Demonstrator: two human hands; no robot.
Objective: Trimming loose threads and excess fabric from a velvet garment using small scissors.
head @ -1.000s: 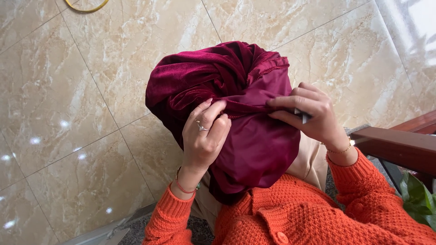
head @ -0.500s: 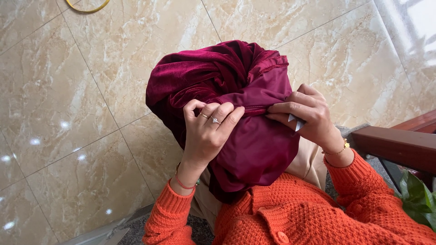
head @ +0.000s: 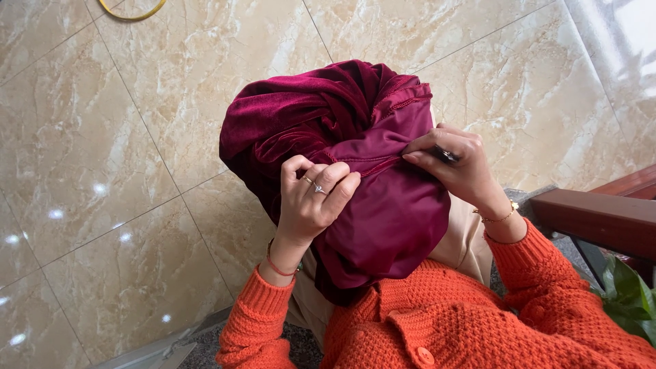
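Note:
A dark red velvet cloth (head: pixel 383 225) with a satin inner side is wrapped over a head, above an orange knitted cardigan (head: pixel 444 321). My left hand (head: pixel 311 205), wearing rings and a thin red bracelet, pinches a fold of the cloth at its front. On the right side, my right hand (head: pixel 454 167) wears a gold bracelet and grips the cloth's stitched edge. A small dark pin-like thing (head: pixel 445 156) sits between its fingers. The face is hidden under the cloth.
Glossy beige marble tiles (head: pixel 102 171) fill the background. Part of a yellow ring (head: pixel 133 12) shows at the top left edge. At the right stands a dark brown wooden rail (head: pixel 594 215), with green leaves (head: pixel 632 294) below it.
My left hand's fingers have curled from lying flat on the cloth to pinching a fold. My right hand has drawn the edge a little to the right.

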